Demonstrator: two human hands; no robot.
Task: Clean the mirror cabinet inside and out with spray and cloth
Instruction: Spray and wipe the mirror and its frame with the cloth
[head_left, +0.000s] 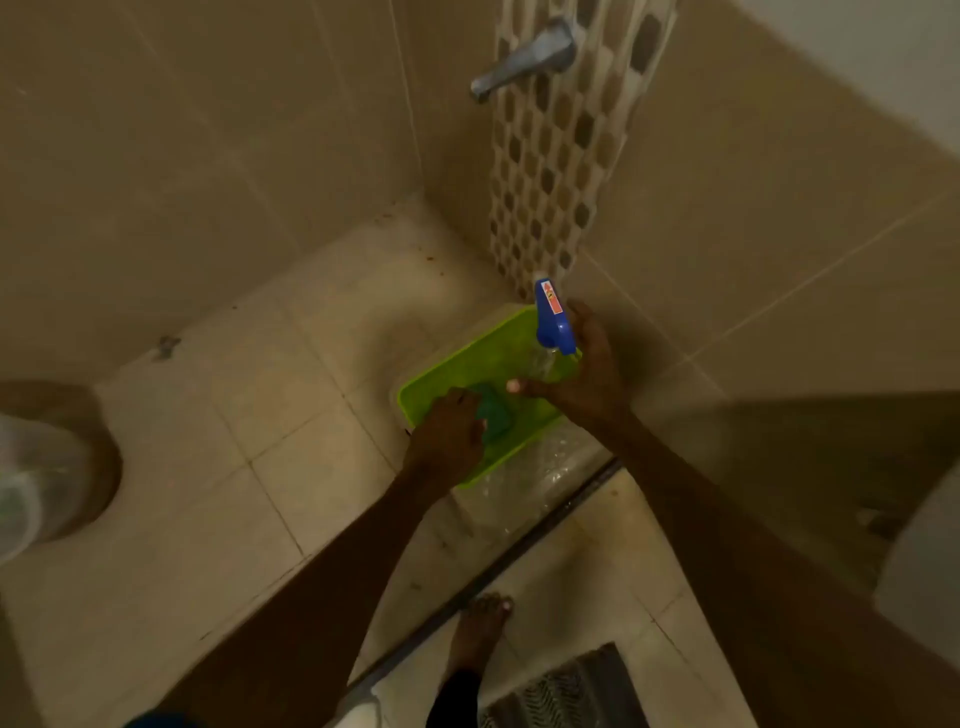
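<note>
A metal tap (524, 60) sticks out of the tiled wall above a strip of mosaic tiles (556, 156), and a clear bucket (31, 483) sits on the floor (234, 415) at far left. My bare foot (480, 623) stands by the floor rail. Low in the corner rests a green lid (467, 364) on a clear box. My right hand (587, 374) has its grip around a clear spray bottle (553, 332) with a blue trigger head, upright over the lid. My left hand (449, 436) holds a teal cloth (493, 415), bunched, on the lid.
</note>
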